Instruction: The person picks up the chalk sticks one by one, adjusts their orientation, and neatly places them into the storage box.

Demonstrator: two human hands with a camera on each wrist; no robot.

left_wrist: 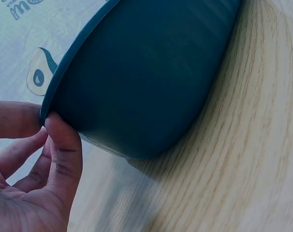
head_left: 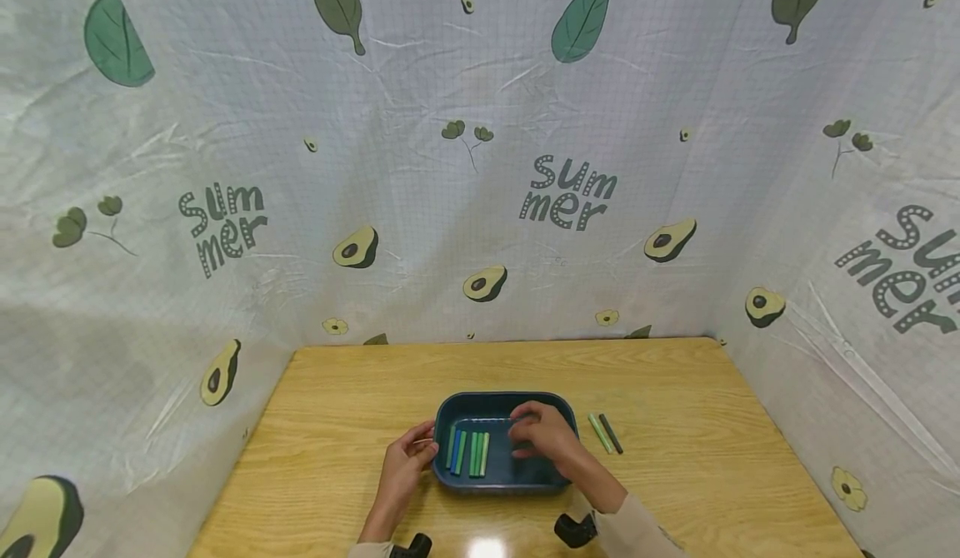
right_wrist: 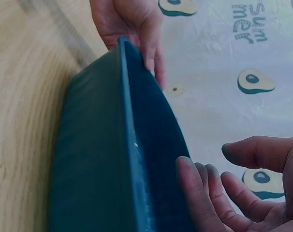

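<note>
Blue and green sticks [head_left: 474, 455] lie in our tray [head_left: 502, 486]; left hand [head_left: 405, 464] pinches its rim, right hand [head_left: 547, 433] hovers empty, fingers parted. Probably loading, we next need the loose pair [head_left: 611, 434] on the bench [head_left: 675, 400].

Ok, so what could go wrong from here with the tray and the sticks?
The left hand pinches the edge of the tray; a tug or tilt there might slide the coloured sticks lying side by side inside.
The right hand is over the tray, fingers apart; swinging toward that group could knock it out of line.
The pale green stick and dark stick lie outside, right of the tray, where the right hand might brush them.
</note>
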